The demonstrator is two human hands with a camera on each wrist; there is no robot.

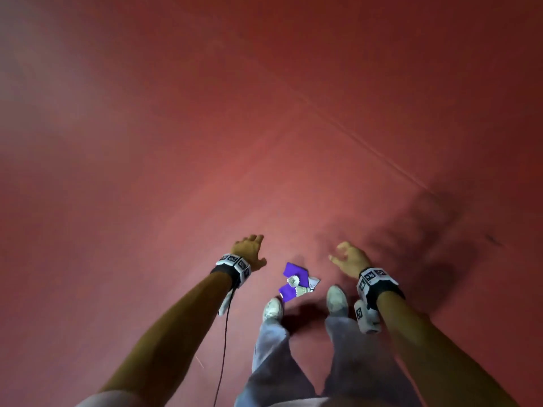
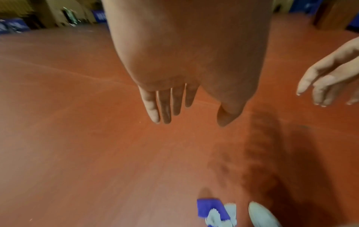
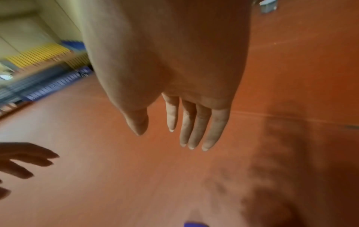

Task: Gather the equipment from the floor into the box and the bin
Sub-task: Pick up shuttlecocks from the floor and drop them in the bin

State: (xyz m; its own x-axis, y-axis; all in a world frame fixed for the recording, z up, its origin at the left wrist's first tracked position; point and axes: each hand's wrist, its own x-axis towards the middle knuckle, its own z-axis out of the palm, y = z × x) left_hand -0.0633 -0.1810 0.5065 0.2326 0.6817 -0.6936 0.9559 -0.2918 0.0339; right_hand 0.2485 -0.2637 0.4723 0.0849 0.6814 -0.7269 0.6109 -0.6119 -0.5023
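Note:
A purple box [image 1: 293,271] lies on the red floor just ahead of my feet, its flaps spread. White shuttlecocks [image 1: 293,281] rest in and on it. The left wrist view shows the box [image 2: 208,207] and shuttlecocks [image 2: 215,218] at its bottom edge; a purple sliver of the box [image 3: 194,224] shows in the right wrist view. My left hand [image 1: 249,248] hangs above and left of the box, fingers straight and empty. My right hand [image 1: 348,257] hangs above and right of it, fingers loosely spread, holding nothing. No bin is in view.
My white shoes [image 1: 273,308] stand directly behind the box, one on each side. Red floor [image 1: 205,142] spreads ahead with a faint seam line [image 1: 367,145]. Blue barriers [image 2: 13,26] and yellow seating [image 3: 37,56] line the far walls.

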